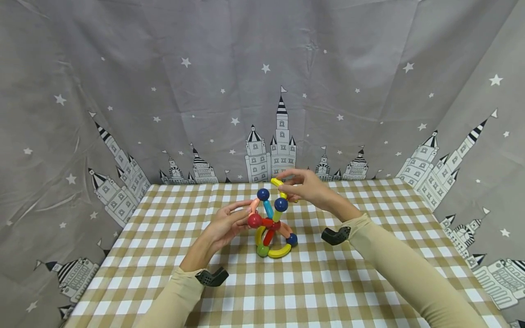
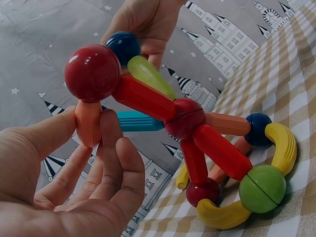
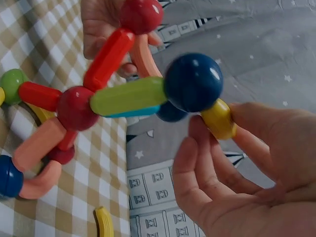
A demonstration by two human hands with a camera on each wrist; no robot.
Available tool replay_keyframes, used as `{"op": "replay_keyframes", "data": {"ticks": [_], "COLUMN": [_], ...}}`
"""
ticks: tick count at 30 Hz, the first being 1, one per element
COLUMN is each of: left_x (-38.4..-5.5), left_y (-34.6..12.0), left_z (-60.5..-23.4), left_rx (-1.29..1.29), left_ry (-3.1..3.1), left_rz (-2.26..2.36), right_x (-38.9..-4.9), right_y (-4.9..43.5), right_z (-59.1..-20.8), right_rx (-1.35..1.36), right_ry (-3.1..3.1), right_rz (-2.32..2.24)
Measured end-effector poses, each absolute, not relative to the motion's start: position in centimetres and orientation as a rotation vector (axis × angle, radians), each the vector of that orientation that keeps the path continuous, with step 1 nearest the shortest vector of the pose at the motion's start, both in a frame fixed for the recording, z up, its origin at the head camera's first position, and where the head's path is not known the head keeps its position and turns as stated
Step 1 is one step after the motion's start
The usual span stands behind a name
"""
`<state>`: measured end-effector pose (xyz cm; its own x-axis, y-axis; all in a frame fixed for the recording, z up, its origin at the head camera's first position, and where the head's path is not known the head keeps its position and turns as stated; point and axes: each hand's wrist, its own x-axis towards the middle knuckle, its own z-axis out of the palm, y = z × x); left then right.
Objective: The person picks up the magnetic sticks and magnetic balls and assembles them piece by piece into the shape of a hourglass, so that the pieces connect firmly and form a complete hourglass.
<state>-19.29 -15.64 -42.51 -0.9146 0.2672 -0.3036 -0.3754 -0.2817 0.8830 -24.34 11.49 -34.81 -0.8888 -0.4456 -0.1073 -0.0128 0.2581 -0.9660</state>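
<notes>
A ball-and-stick magnetic toy stands on the table, built round a central red ball [image 2: 184,118]. My left hand [image 1: 223,225] pinches a salmon curved stick [image 2: 89,126] under the upper red ball [image 2: 92,72], between thumb and fingers. Over on the other side my right hand [image 1: 307,186] pinches a yellow curved stick [image 3: 220,120], whose end meets a dark blue ball [image 3: 193,82]. A lime stick [image 3: 131,96] joins that ball to the centre. Behind it, a cyan stick [image 1: 268,209] rises to another blue ball [image 1: 263,194].
The toy's ring base has a green ball [image 1: 262,250], a blue ball [image 1: 291,239] and yellow curved sticks [image 1: 280,251]. Another yellow stick [image 3: 104,222] lies on the checked cloth [image 1: 328,291]. A grey castle-print curtain [image 1: 213,68] hangs behind the table.
</notes>
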Motion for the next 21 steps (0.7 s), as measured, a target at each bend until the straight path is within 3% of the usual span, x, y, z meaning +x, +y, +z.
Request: {"op": "replay_keyframes", "data": {"ticks": [21], "left_x": [-19.2], "left_y": [-15.6], "left_z": [-42.3], "left_rx": [-0.117], "left_ry": [1.575], "left_rz": [2.246], "right_x": [-26.1], "right_y": [12.5], "right_z": [-35.4], "right_rx": [-0.449], "right_ry": [2.089], "right_rz": [-1.464]}}
